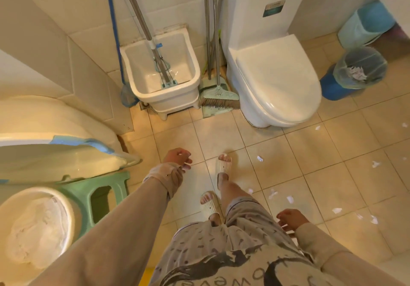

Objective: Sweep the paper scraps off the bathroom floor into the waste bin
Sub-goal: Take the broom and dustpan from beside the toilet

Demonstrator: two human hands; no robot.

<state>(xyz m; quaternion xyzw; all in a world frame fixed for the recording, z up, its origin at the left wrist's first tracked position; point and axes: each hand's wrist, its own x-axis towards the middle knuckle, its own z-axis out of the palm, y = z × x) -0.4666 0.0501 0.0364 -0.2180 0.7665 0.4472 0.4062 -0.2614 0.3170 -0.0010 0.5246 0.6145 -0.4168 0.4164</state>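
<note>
Several white paper scraps [290, 199] lie scattered on the beige tiles to the right of my feet, out to the right edge. A green broom [219, 98] and its dustpan [213, 111] lean in the gap between the mop sink and the toilet. The blue waste bin [355, 72], lined with a clear bag and holding crumpled paper, stands right of the toilet. My left hand [177, 159] reaches forward over the floor, fingers loosely curled, holding nothing. My right hand [290, 219] hangs by my hip, fingers apart and empty.
A white toilet [275, 79] with closed lid stands ahead. A white mop sink [162, 72] holds a mop. At left are a tub edge [55, 134], a green stool [104, 194] and a white basin [37, 225]. A pale blue bin [363, 25] sits far right.
</note>
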